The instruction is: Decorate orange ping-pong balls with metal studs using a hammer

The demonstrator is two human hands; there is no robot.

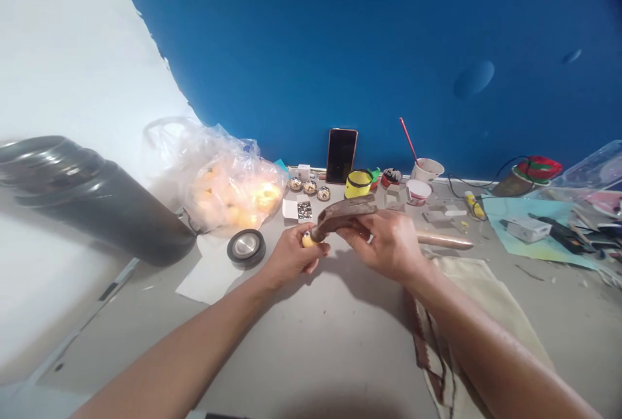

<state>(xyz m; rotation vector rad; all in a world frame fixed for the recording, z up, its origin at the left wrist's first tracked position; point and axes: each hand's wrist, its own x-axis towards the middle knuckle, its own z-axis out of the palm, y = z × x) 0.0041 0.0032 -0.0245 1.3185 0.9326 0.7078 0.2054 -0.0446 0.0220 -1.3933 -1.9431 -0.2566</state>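
My right hand point(392, 241) is closed around a claw hammer point(344, 213) near its head. The rusty brown head points left, and the wooden handle sticks out to the right behind the hand. Between the fingers of my left hand point(291, 252) is a small yellow piece point(308, 239), mostly covered, so its kind is unclear. The hammer's striking end meets or nearly meets this piece. Just beyond lies an open small white box point(290, 210) with shiny metal bits point(304, 210). Several round dark-and-gold pieces point(310, 187) sit behind it.
A round black disc with a metal centre point(244, 247) lies on white paper point(208, 276). A plastic bag of yellow-orange things point(233, 192) and a large dark bottle point(107, 205) are left. A phone point(341, 155) leans on the wall. Cloth point(486, 302) lies right.
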